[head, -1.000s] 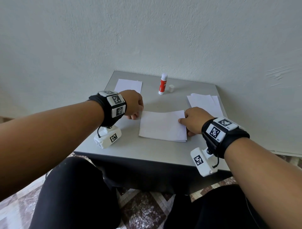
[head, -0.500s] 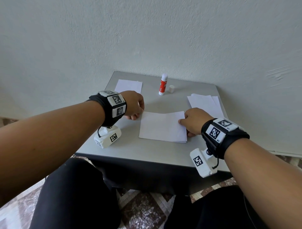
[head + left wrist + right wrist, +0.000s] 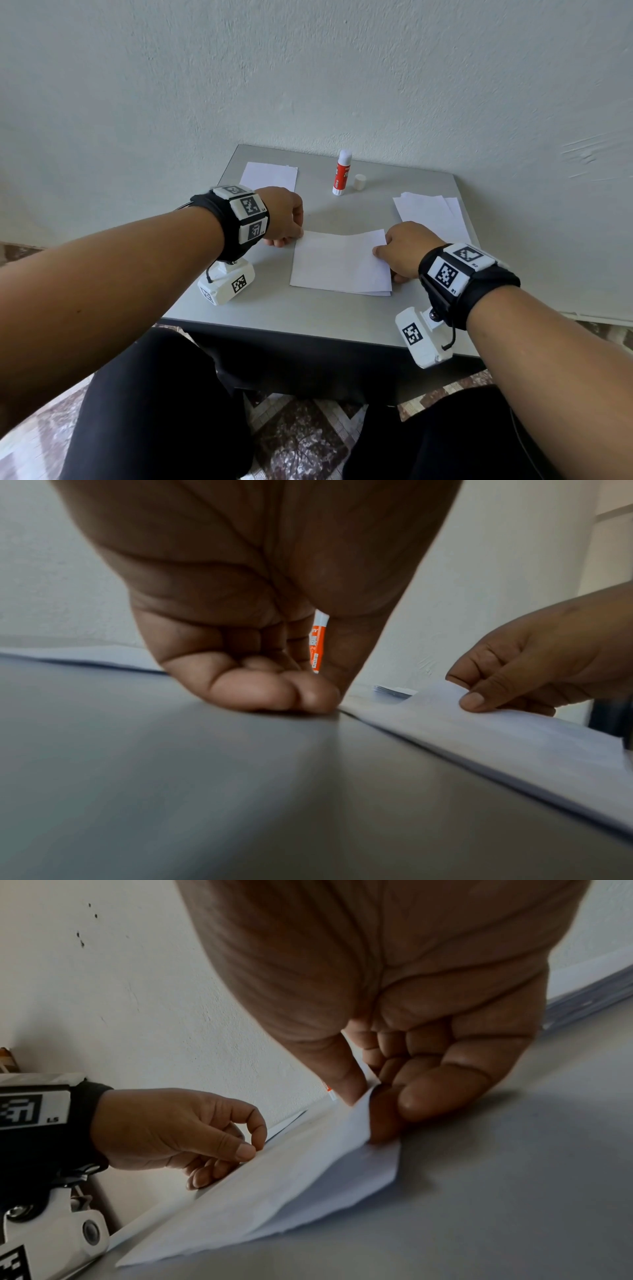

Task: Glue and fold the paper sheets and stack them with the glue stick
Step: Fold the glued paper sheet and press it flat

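The thin white folded paper sheet is lying at the centre of the head view on the flat grey tabletop, and it is looking light, limp and easy to crease or skid, so it is probably best taken at corners and edges with fingertips while the other hand is steadying it. The right hand is sitting at the sheet's right edge, pinching the upper right corner of the top layer between thumb and fingers; in the right wrist view that corner is lifting clear of the layer beneath. The left hand is resting at the sheet's upper left corner with fingers curled, thumb and forefinger meeting at the paper's edge; whether they are truly gripping it I cannot tell. The red-and-white uncapped glue stick is standing upright above the sheet, well apart from both hands, with its small white cap just beside it. More white sheets are lying at the right, and one folded white sheet at upper left.
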